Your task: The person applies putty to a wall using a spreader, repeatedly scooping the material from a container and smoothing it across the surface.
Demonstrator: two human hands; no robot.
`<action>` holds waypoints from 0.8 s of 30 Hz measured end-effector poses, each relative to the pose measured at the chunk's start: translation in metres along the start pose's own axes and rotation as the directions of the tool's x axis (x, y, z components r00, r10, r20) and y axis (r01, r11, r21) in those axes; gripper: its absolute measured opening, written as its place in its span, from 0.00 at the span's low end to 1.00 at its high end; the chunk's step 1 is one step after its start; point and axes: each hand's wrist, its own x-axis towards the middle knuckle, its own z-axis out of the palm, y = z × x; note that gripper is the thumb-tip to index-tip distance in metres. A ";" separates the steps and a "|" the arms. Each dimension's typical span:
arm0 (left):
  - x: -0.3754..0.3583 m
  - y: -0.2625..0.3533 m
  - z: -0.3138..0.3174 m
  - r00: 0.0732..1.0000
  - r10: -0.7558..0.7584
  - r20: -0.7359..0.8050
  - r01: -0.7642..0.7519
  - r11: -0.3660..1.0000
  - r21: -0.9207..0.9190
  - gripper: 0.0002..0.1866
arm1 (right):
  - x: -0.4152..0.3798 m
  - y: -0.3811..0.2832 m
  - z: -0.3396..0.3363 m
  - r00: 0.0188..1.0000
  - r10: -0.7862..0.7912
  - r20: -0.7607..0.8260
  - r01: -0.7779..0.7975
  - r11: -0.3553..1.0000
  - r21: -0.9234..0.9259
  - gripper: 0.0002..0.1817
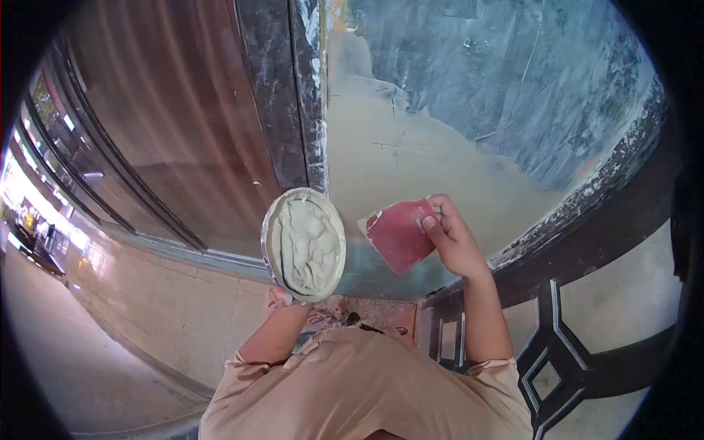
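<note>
My left hand (282, 296) is under the near edge of a round container (269, 253) and holds it up; most of its fingers are hidden behind it. Pale, lumpy putty (312, 242) fills the container. In my right hand (456, 246) is a flat red scraper (400, 238), pinched between thumb and fingers at its right corner, with pale putty along its left edge. Both are in front of a wall panel whose lower part has a smooth beige coat (381, 143), while its upper part (455, 59) shows streaky blue-grey.
A dark frame post (282, 95) borders the panel on the left, beside a brown curtain-like surface (169, 95). At the right are a dark patterned door (579, 352) and its curved frame. Tiled floor (176, 293) lies at lower left.
</note>
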 end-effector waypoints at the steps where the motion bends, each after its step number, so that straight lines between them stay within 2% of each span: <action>1: 0.000 0.002 0.007 1.000 0.003 -0.031 -0.003 1.000 0.002 0.68 | 0.001 0.004 0.000 1.000 0.000 0.001 0.000 1.000 -0.006 0.09; 2: 0.000 0.003 0.009 0.998 0.005 -0.062 -0.005 1.000 0.003 0.67 | 0.001 0.009 -0.002 0.999 -0.037 0.025 0.039 0.995 -0.090 0.08; 3: -0.007 -0.005 -0.014 0.992 0.082 -0.093 -0.078 0.996 0.044 0.67 | 0.002 0.012 -0.003 0.996 -0.070 0.052 0.079 0.982 -0.173 0.08; 4: -0.004 -0.003 -0.018 0.992 0.083 -0.096 -0.079 0.996 0.039 0.67 | 0.002 0.009 -0.003 0.996 -0.067 0.053 0.075 0.981 -0.177 0.08; 5: 0.001 0.000 -0.023 0.935 -0.053 -0.351 0.041 0.998 -0.041 0.62 | 0.002 0.002 -0.002 0.998 -0.012 0.057 0.026 0.968 -0.249 0.08; 6: 0.007 0.002 -0.020 0.798 -0.200 -0.568 0.139 0.979 -0.149 0.57 | 0.001 -0.003 -0.001 0.997 0.044 0.056 -0.024 0.948 -0.317 0.08; 7: 0.007 0.006 0.002 0.996 0.081 0.025 -0.084 0.984 0.155 0.70 | 0.000 -0.007 0.001 0.998 0.047 0.052 -0.028 0.948 -0.319 0.08; 8: 0.005 0.006 -0.003 0.997 0.079 0.026 -0.082 0.985 0.151 0.70 | 0.001 -0.012 0.002 0.998 0.045 0.043 -0.027 0.936 -0.351 0.09; 10: 0.004 0.006 -0.020 0.998 0.052 -0.033 -0.046 0.987 0.152 0.63 | 0.002 -0.014 0.004 0.999 0.040 0.031 -0.025 0.923 -0.385 0.09; 11: 0.004 0.003 -0.027 0.964 -0.018 -0.264 -0.014 0.993 -0.119 0.27 | 0.002 -0.013 0.007 0.999 -0.021 0.034 0.034 0.901 -0.433 0.10; 12: 0.011 0.005 -0.026 0.965 -0.017 -0.262 -0.015 0.993 -0.120 0.27 | 0.002 -0.013 0.009 0.996 -0.081 0.042 0.091 0.873 -0.479 0.11; 13: 0.018 0.007 -0.025 0.927 -0.006 -0.376 -0.009 0.999 -0.040 0.26 | 0.002 -0.016 0.012 0.996 -0.082 0.042 0.092 0.873 -0.479 0.11; 14: 0.023 0.010 -0.021 0.875 0.013 -0.484 0.007 0.999 0.039 0.26 | 0.000 -0.023 0.016 0.998 -0.017 0.052 0.040 0.881 -0.472 0.11; 15: 0.028 0.025 0.014 0.918 0.011 -0.396 -0.048 0.995 -0.084 0.26 | -0.002 -0.030 0.019 0.997 0.051 0.062 -0.016 0.885 -0.465 0.12; 16: 0.029 0.028 0.018 0.918 0.009 -0.397 -0.045 0.995 -0.083 0.26 | -0.003 -0.036 0.021 0.997 0.053 0.061 -0.019 0.886 -0.463 0.12; 18: 0.032 0.032 0.020 0.903 0.018 -0.429 -0.143 0.954 -0.262 0.28 | -0.001 -0.045 0.023 0.985 -0.019 0.169 0.126 0.747 -0.653 0.11; 19: 0.035 0.034 0.021 0.895 0.020 -0.445 -0.193 0.918 -0.347 0.29 | -0.001 -0.048 0.024 0.986 -0.021 0.166 0.126 0.746 -0.654 0.11; 20: 0.039 0.039 0.021 0.896 0.019 -0.444 -0.192 0.917 -0.349 0.29 | -0.001 -0.050 0.026 0.973 -0.113 0.200 0.220 0.713 -0.666 0.11; 21: 0.043 0.047 0.019 0.942 -0.075 -0.328 -0.084 0.892 -0.444 0.28 | 0.000 -0.052 0.028 0.950 -0.202 0.237 0.311 0.671 -0.674 0.11; 22: 0.046 0.051 0.017 0.967 -0.159 -0.200 0.033 0.853 -0.521 0.28 | 0.000 -0.054 0.030 0.950 -0.202 0.238 0.311 0.670 -0.674 0.11; 24: 0.038 0.049 0.019 0.967 -0.125 -0.222 0.009 0.888 -0.460 0.26 | 0.000 -0.057 0.035 0.908 -0.310 0.281 0.414 0.577 -0.704 0.15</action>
